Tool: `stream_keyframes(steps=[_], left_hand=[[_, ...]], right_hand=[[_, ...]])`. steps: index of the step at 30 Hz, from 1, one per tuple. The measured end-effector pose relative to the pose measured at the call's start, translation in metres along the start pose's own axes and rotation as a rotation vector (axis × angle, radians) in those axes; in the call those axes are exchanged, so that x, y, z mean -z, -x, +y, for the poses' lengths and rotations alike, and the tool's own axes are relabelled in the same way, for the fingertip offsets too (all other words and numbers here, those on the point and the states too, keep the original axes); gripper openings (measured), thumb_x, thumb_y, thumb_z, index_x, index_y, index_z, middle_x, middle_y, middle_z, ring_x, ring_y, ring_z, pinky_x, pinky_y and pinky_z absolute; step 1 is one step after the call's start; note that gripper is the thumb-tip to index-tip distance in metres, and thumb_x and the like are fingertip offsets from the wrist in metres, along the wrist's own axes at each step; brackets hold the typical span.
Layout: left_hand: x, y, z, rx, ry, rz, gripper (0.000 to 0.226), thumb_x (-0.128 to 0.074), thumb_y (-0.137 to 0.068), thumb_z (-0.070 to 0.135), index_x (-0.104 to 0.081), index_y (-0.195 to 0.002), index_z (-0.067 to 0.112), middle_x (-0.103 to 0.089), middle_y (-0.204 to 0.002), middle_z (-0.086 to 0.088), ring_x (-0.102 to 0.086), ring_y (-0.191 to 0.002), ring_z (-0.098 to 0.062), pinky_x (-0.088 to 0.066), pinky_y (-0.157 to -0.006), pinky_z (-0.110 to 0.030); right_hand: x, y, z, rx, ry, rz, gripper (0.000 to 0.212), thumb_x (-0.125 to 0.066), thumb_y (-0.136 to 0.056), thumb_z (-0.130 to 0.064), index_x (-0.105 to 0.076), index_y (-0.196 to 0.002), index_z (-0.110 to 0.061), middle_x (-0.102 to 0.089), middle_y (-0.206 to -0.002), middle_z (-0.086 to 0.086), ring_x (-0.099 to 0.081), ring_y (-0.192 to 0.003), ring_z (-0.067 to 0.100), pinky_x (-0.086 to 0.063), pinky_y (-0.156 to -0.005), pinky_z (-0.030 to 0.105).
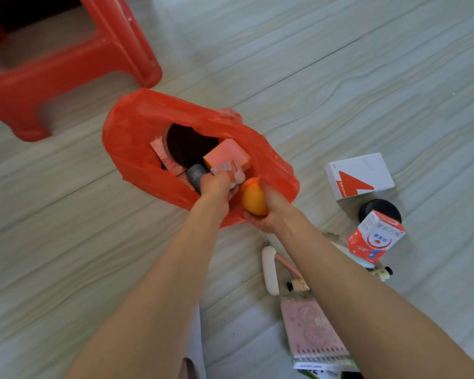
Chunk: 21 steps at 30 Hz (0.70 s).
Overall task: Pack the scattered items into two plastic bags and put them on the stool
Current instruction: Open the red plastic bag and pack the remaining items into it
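At bag mouth on floor: right hand [268, 212] fingers wrapped round orange [255, 199], firm, smooth, may roll; cup it from below. Left hand [216, 184] closed on pale soft item, identity unclear. Red plastic bag [137, 132] thin, floppy; lift by rim. Stool [66, 64] nearby.

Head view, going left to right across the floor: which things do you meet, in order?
Red plastic stool → red plastic bag, mouth open → left hand → orange fruit held by right hand → white box with red arrow → red-and-white carton.
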<state>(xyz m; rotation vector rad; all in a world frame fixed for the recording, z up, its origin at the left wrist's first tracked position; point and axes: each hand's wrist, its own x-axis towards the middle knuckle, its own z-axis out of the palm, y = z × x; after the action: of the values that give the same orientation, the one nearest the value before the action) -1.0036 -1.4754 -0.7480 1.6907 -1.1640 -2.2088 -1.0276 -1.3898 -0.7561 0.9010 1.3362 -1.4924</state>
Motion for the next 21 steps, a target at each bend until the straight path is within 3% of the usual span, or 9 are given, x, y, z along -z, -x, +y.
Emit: stream_keyframes(steps=[3,5,8,10,12,14,18,19,21], left_hand=[[0.002,-0.007,0.003,0.001,0.057,-0.049,0.037,-0.043,-0.085,-0.013,-0.047,-0.121,-0.004,-0.051,-0.079,-0.008,-0.052,-0.071,-0.016,-0.05,-0.065,-0.025],[0.007,-0.012,0.002,0.015,0.107,-0.048,0.043,-0.041,-0.085,-0.015,-0.041,-0.128,-0.008,-0.056,-0.101,-0.017,-0.056,-0.092,-0.026,-0.049,-0.077,-0.028],[0.015,-0.017,-0.005,0.041,0.223,-0.072,0.044,-0.042,-0.088,-0.011,-0.04,-0.131,-0.006,-0.052,-0.126,-0.021,-0.052,-0.116,-0.03,-0.053,-0.079,-0.03],[0.015,-0.014,-0.007,0.052,0.298,-0.104,0.041,-0.042,-0.091,-0.006,-0.04,-0.132,-0.004,-0.056,-0.119,-0.018,-0.049,-0.122,-0.029,-0.045,-0.097,-0.033],[0.01,-0.014,-0.006,0.033,0.326,-0.116,0.04,-0.039,-0.093,-0.004,-0.038,-0.133,-0.002,-0.054,-0.123,-0.017,-0.047,-0.124,-0.028,-0.037,-0.106,-0.034],[0.002,-0.013,-0.001,0.002,0.266,-0.116,0.043,-0.037,-0.093,-0.003,-0.037,-0.136,0.0,-0.049,-0.134,-0.015,-0.049,-0.122,-0.025,-0.038,-0.106,-0.033],[-0.013,-0.002,-0.002,-0.144,-0.014,-0.108,0.042,-0.038,-0.095,0.0,-0.036,-0.136,-0.001,-0.051,-0.12,-0.007,-0.051,-0.107,-0.016,-0.046,-0.066,-0.009],[-0.014,0.001,-0.005,-0.189,-0.087,-0.098,0.044,-0.042,-0.093,0.004,-0.036,-0.137,0.001,-0.049,-0.119,-0.004,-0.049,-0.108,-0.015,-0.046,-0.068,-0.009],[-0.009,0.001,-0.018,-0.259,-0.226,-0.085,0.062,-0.056,-0.079,0.022,-0.039,-0.137,0.012,-0.048,-0.129,-0.001,-0.048,-0.117,-0.018,-0.046,-0.093,-0.026]], right_hand=[[0.001,0.001,0.001,0.02,-0.091,-0.009,0.049,-0.053,-0.091,-0.034,-0.041,-0.132,-0.01,-0.05,-0.129,0.017,-0.054,-0.112,0.031,-0.049,-0.074,0.036],[0.004,0.002,0.001,0.059,-0.071,-0.015,0.043,-0.048,-0.094,-0.023,-0.039,-0.133,-0.007,-0.048,-0.131,0.018,-0.051,-0.118,0.032,-0.046,-0.084,0.039],[0.019,0.01,0.003,0.109,0.035,-0.083,0.032,-0.053,-0.09,-0.022,-0.051,-0.119,-0.009,-0.06,-0.112,0.011,-0.058,-0.103,0.024,-0.047,-0.091,0.037],[0.039,0.019,0.006,0.118,0.137,-0.106,0.015,-0.053,-0.09,-0.023,-0.057,-0.099,-0.011,-0.06,-0.091,0.006,-0.058,-0.088,0.018,-0.047,-0.088,0.033],[0.064,0.025,0.01,0.165,0.265,-0.062,0.019,-0.051,-0.092,-0.025,-0.058,-0.1,-0.008,-0.06,-0.093,0.006,-0.058,-0.089,0.019,-0.048,-0.086,0.033],[0.092,0.027,0.017,0.262,0.446,0.052,0.025,-0.048,-0.094,-0.025,-0.057,-0.107,-0.006,-0.063,-0.098,0.008,-0.06,-0.089,0.02,-0.05,-0.085,0.036],[0.144,0.027,0.026,0.569,0.901,0.25,0.022,-0.047,-0.093,-0.02,-0.061,-0.104,-0.007,-0.065,-0.105,0.011,-0.056,-0.087,0.017,-0.044,-0.076,0.031],[0.155,0.026,0.028,0.632,1.012,0.279,0.024,-0.047,-0.093,-0.019,-0.061,-0.108,-0.006,-0.063,-0.108,0.01,-0.053,-0.09,0.016,-0.04,-0.076,0.027],[0.174,0.02,0.031,0.748,1.241,0.316,0.028,-0.046,-0.093,-0.017,-0.057,-0.118,-0.007,-0.059,-0.116,0.008,-0.052,-0.101,0.018,-0.037,-0.083,0.025]])
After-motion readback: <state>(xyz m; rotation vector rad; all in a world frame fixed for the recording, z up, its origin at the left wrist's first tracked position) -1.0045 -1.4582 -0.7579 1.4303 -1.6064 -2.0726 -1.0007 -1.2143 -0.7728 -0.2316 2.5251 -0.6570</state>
